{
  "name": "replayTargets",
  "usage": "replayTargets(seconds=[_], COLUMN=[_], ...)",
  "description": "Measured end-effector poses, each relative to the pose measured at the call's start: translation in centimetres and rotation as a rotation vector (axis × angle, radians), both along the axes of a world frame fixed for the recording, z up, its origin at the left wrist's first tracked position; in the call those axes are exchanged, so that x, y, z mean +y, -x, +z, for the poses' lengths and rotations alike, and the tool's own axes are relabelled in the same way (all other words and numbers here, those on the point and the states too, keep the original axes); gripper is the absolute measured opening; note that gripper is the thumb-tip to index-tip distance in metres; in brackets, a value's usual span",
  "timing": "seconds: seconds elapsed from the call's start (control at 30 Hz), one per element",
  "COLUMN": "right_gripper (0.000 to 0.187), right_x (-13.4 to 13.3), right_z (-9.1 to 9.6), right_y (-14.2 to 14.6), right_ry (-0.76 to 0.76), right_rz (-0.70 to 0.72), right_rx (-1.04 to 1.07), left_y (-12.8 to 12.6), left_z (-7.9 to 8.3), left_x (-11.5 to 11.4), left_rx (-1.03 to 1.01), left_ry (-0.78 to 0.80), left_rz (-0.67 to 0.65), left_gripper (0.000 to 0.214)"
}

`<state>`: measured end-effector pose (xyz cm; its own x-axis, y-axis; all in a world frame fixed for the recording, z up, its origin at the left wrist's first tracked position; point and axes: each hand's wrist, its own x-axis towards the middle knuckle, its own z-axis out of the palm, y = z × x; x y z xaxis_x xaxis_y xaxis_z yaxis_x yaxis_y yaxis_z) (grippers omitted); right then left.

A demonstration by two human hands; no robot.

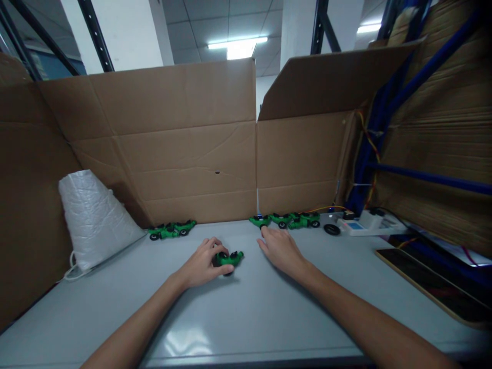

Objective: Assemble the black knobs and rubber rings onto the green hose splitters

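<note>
My left hand (205,264) is closed around a green toy car (231,259) with black parts, holding it at the middle of the white table. Fingers and thumb cover part of the car. To the right, my right hand (282,248) reaches toward the back with its thumb apart from the fingers. Its fingertips are at or just in front of another green toy car (258,221); whether they touch it I cannot make out. Beside that one, more green toy cars (303,220) stand in a row along the cardboard. Others (171,229) sit at the back left.
Cardboard walls (184,169) enclose the table (230,323) at the back and sides. A silvery padded bag (94,220) leans at the left. At the right are a black ring (331,229), a white power strip (374,225) with cables, a dark flat panel (430,282) and a blue metal frame (378,128).
</note>
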<state>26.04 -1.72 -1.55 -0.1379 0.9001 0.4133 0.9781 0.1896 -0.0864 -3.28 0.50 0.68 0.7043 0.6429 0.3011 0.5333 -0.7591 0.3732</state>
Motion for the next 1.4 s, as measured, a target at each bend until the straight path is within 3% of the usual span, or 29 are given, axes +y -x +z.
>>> replayTargets(seconds=[0.13, 0.37, 0.43, 0.53, 0.63, 0.77, 0.9, 1.07, 1.2, 1.4], right_gripper=[0.018, 0.016, 0.016, 0.020, 0.023, 0.021, 0.019, 0.014, 0.022, 0.022], right_x=[-0.5, -0.8, -0.7, -0.4, -0.1, 0.0, -0.6, -1.0, -0.5, -1.3], right_z=[-0.8, -1.4, -1.3, -1.0, -1.0, -1.2, -1.4, -1.3, -0.2, 1.5], right_y=[0.6, 1.3, 1.0, 0.2, -0.4, 0.0, 1.3, 1.9, 1.4, 2.4], right_ry=[0.003, 0.051, 0.017, -0.033, 0.002, 0.062, 0.101, 0.125, -0.066, -0.295], right_rz=[-0.002, 0.149, 0.106, 0.003, -0.012, 0.080, 0.249, 0.297, 0.303, 0.408], right_rx=[-0.049, -0.040, -0.024, -0.002, -0.010, 0.056, 0.163, 0.219, 0.425, 0.951], left_y=[-0.2, -0.8, -1.1, -1.5, -1.7, -1.5, -1.5, -1.6, -1.4, -2.0], left_z=[-0.1, 0.6, 0.7, 0.6, 0.3, 0.0, 0.1, 0.4, 0.5, -0.3], left_x=[-0.1, -0.9, -1.3, -1.7, -1.8, -1.6, -1.6, -1.5, -1.3, -1.4], left_rx=[0.013, -0.022, -0.036, -0.054, -0.069, -0.078, -0.087, -0.109, -0.104, -0.182], left_ry=[-0.020, 0.058, 0.076, 0.077, 0.050, 0.011, -0.023, -0.039, -0.022, 0.088], left_rz=[0.008, -0.066, -0.096, -0.137, -0.136, -0.100, -0.072, -0.058, -0.094, -0.150], left_gripper=[0.048, 0.032, 0.029, 0.043, 0.052, 0.047, 0.025, 0.020, 0.023, 0.022])
